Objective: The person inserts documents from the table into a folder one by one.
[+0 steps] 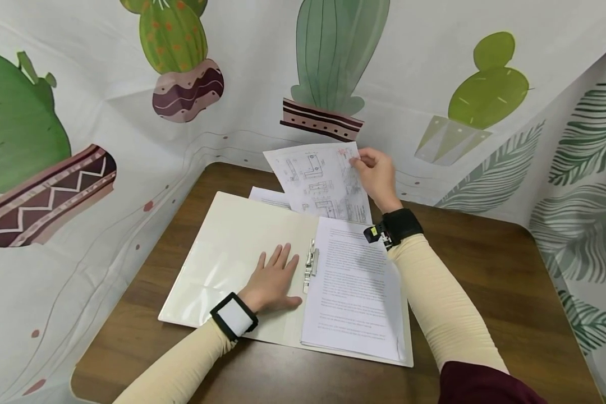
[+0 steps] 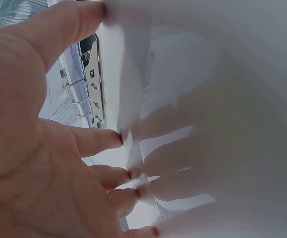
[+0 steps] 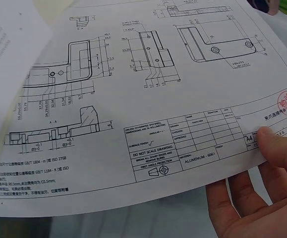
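Note:
My right hand (image 1: pixel 377 175) pinches a corner of a sheet with technical drawings (image 1: pixel 328 179), thumb on top and fingers beneath. In the right wrist view the drawing sheet (image 3: pixel 148 114) shows part outlines, a title block and a red stamp near the thumb. The sheet is raised behind an open white binder (image 1: pixel 237 241). My left hand (image 1: pixel 274 282) lies with fingers spread on the binder's left cover, beside the metal ring clip (image 1: pixel 310 264). In the left wrist view the fingertips (image 2: pixel 111 139) touch the cover. A stack of printed pages (image 1: pixel 350 303) lies on the binder's right side.
Another printed sheet (image 1: pixel 267 196) lies partly under the binder's top edge and the drawing. All rest on a brown wooden table (image 1: pixel 490 292) with rounded corners. A cactus-patterned cloth (image 1: pixel 252 67) hangs behind and beside the table.

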Demonstrator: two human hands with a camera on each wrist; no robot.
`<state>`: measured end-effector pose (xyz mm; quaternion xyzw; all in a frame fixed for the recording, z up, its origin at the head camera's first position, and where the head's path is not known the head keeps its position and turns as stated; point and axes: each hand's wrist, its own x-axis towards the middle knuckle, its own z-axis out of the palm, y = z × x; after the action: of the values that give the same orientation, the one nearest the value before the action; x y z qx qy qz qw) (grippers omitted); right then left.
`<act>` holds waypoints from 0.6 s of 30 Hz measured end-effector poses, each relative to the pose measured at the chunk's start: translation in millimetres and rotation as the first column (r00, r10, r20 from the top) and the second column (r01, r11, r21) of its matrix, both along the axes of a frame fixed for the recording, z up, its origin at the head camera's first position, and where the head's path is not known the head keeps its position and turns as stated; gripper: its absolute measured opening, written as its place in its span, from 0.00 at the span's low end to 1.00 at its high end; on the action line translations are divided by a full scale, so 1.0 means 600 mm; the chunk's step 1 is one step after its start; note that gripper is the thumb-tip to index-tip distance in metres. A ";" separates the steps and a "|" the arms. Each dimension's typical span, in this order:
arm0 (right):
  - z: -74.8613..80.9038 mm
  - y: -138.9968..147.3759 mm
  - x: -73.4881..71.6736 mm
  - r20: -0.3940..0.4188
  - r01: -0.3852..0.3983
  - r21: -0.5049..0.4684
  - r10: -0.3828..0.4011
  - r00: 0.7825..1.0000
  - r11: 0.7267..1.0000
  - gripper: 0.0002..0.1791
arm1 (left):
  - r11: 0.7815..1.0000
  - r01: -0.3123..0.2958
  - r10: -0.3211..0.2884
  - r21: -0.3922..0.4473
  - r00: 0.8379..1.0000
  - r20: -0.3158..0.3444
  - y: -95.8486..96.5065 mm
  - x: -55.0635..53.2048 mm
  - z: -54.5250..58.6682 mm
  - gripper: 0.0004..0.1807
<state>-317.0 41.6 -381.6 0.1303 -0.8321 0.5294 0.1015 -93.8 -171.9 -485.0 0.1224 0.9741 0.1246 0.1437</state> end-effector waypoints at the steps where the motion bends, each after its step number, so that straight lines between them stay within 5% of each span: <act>1: 0.005 0.003 0.001 -0.010 0.006 -0.001 -0.006 1.000 1.000 0.07 | 1.000 0.001 -0.001 0.001 1.000 0.000 0.000 0.000 0.000 0.57; 18: 0.092 0.068 0.011 -0.119 0.099 -0.111 -0.113 0.986 0.989 0.08 | 1.000 0.002 -0.002 0.007 1.000 0.008 0.000 0.000 0.001 0.57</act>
<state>-310.4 82.2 -326.6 0.1133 -0.8009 0.5571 0.1883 -94.1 -171.9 -484.6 0.1236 0.9729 0.1281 0.1475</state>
